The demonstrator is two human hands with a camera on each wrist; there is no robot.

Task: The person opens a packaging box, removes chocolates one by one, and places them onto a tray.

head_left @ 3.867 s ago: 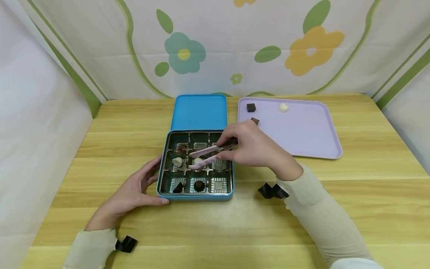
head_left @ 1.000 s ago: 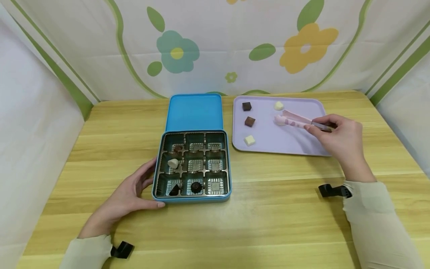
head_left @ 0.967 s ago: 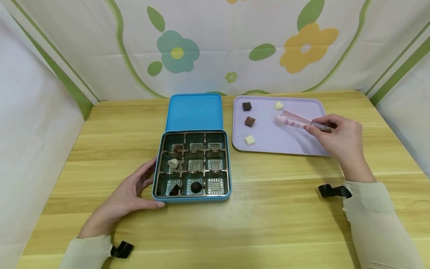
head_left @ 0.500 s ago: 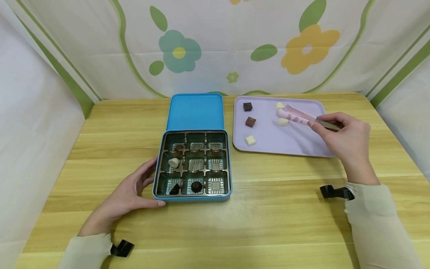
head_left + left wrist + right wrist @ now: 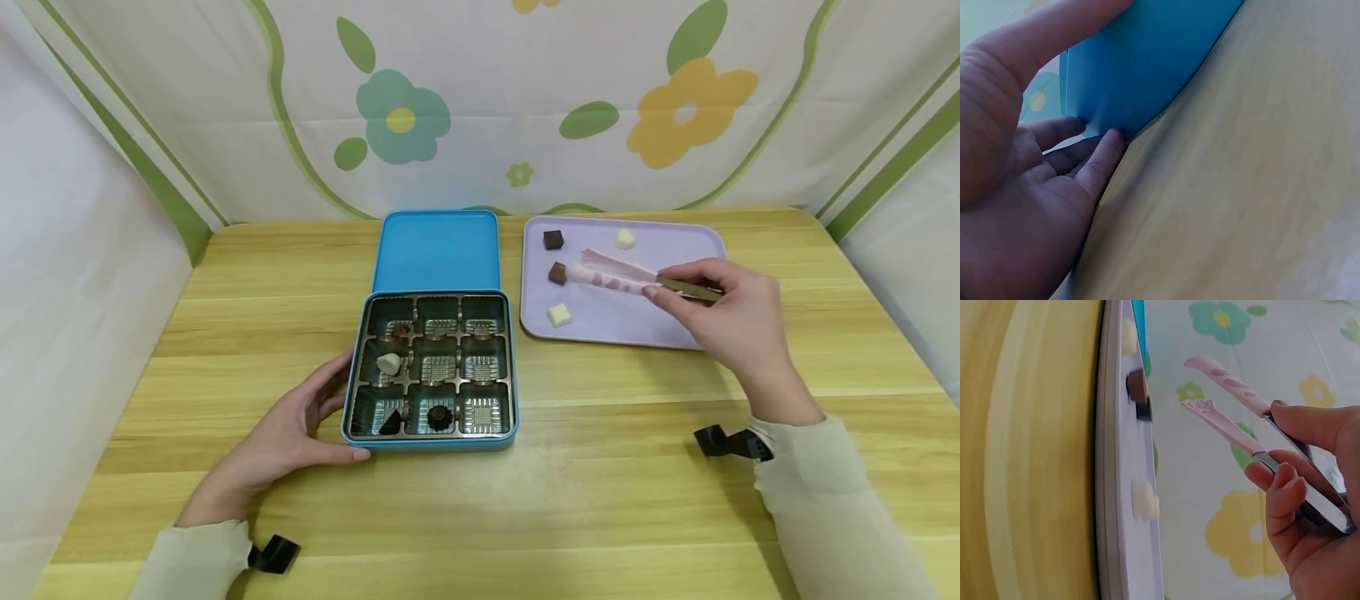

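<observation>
In the head view my left hand [image 5: 281, 437] rests against the left side and front corner of a blue tin box [image 5: 431, 444], thumb along the front. The left wrist view shows its loosely extended fingertips touching the tin's wall [image 5: 1147, 69]. My right hand [image 5: 742, 325] pinches pink-and-metal tongs [image 5: 611, 275] over the lilac tray [image 5: 660, 329]. Their tips are apart with nothing between them, beside a brown chocolate cube [image 5: 557, 273]. On the tray are also a dark chocolate cube [image 5: 553, 240], a white square chocolate [image 5: 558, 314] and a white chocolate [image 5: 625, 239].
The tin's divided insert [image 5: 457, 383] holds a brown piece [image 5: 400, 332], a white chocolate [image 5: 388, 363], a dark wedge [image 5: 391, 423] and a ridged dark chocolate [image 5: 439, 417]. Behind it lies the blue lid [image 5: 437, 250]. A flowered cloth [image 5: 480, 125] hangs at the back.
The right hand carried the tongs from the tin to the tray, where a white chocolate from the tin's middle was set down. The tongs then moved left toward the brown cube. The left hand stayed.
</observation>
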